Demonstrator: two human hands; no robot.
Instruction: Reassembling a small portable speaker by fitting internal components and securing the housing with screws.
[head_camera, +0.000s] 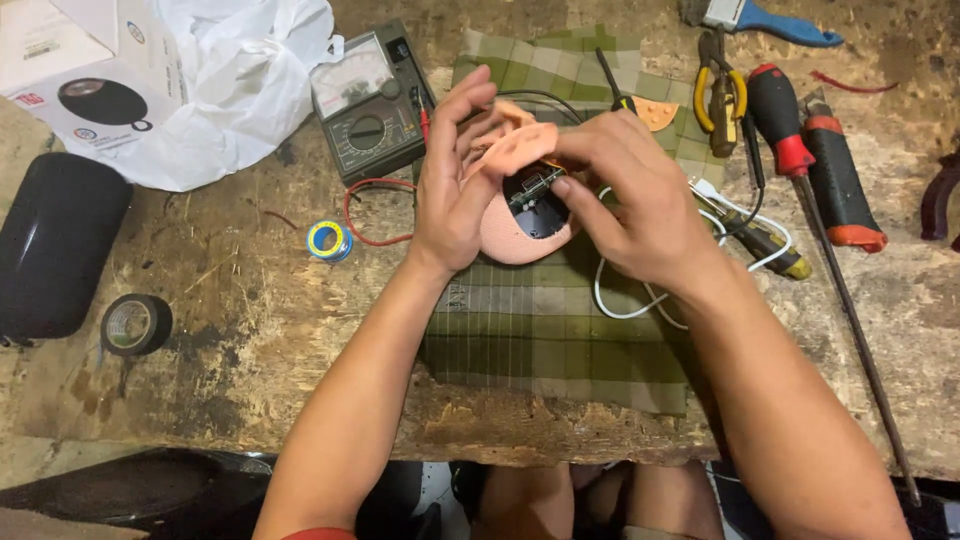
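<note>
Head view: over a green plaid cloth (540, 340) on a rough, scarred wooden bench (260, 330), both hands grasp a small rounded salmon-pink speaker (512, 235). The left hand (455, 185) cups its soft peeled-back cover; the right hand (630, 195) pinches at the exposed dark circuit board (538, 195). A boxy multimeter (368, 100) and a glossy tape roll (135, 323) lie nearby.

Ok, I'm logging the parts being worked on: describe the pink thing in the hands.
The pink device is a small rounded shell, plastic-looking and opened, showing a dark round cavity with a little circuit board. It sits tilted above the green plaid cloth. The left hand cradles it; the right hand pinches at the board.
</note>
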